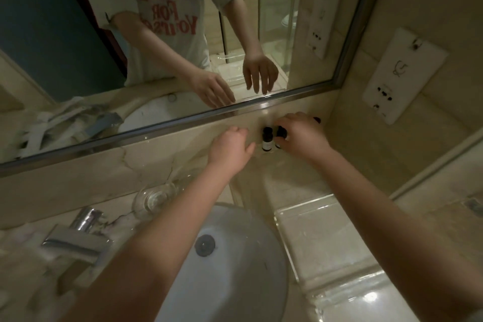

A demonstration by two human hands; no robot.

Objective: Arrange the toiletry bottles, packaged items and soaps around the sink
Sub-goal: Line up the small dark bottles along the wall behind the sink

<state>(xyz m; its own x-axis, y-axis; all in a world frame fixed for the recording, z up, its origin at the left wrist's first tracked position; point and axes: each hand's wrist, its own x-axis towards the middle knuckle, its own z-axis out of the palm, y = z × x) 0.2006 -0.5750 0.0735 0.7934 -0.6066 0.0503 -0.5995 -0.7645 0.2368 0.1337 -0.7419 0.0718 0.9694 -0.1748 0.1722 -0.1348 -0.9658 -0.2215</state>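
1. Two small dark-capped bottles stand on the table (pixel 295 180) at the one o'clock of the sink (pixel 235 282), close under the mirror (pixel 261 108). They are the left bottle (pixel 266 140) and the right bottle (pixel 280 133).
2. The right hand (pixel 300 136) curls its fingers and thumb round the right bottle. The left hand (pixel 231 146) is loose and holds nothing, at the left bottle's nine o'clock.
3. Likely risk: the bottles stand nearly touching, so shifting the held one could topple its narrow neighbour toward the sink.
4. The glass (pixel 154 197) at the sink's eleven o'clock sits near the left forearm, which could knock it when drawn back.

Bottles (pixel 267 140) stand behind the sink (pixel 235 282) — glass (pixel 154 198) left, faucet (pixel 78 240) farther left.
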